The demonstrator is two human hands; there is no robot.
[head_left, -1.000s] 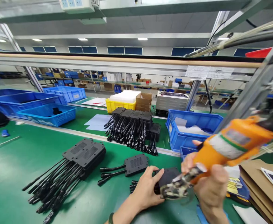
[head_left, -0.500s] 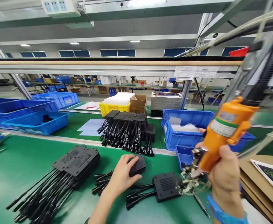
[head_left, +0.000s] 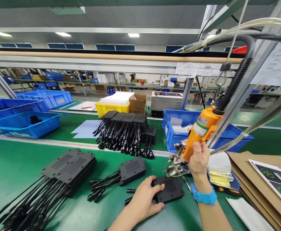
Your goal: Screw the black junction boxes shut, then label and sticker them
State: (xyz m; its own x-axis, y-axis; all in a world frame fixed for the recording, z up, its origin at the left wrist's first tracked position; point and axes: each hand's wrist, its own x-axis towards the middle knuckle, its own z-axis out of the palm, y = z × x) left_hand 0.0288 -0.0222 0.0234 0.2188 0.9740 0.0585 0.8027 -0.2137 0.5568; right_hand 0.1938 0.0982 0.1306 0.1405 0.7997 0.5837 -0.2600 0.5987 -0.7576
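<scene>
My left hand [head_left: 147, 196] grips the left end of a black box with cable leads [head_left: 170, 189], thumb along its near side and fingers over its top. My right hand [head_left: 199, 157] is wrapped round an orange powered screwdriver [head_left: 198, 131], tilted and hanging from a hook and hose. The driver's metal tip end [head_left: 175, 165] is at the far edge of that box; whether it touches a screw I cannot tell. Just left lies a second black box [head_left: 132, 170] with its leads toward me. Farther left is a pair of stacked-up boxes [head_left: 70, 165] with many leads.
Behind are a row of black boxes [head_left: 128, 118], a yellow bin [head_left: 111, 108] and a blue crate [head_left: 170, 138]. Blue bins [head_left: 46, 126] stand at left. A pen [head_left: 187, 184], a tray of yellow slips [head_left: 219, 179] and cardboard sheets [head_left: 241, 163] lie at right.
My left hand has left the middle box and moved right onto the nearer box. The screwdriver in my right hand has swung left and more upright, its tip now over that box.
</scene>
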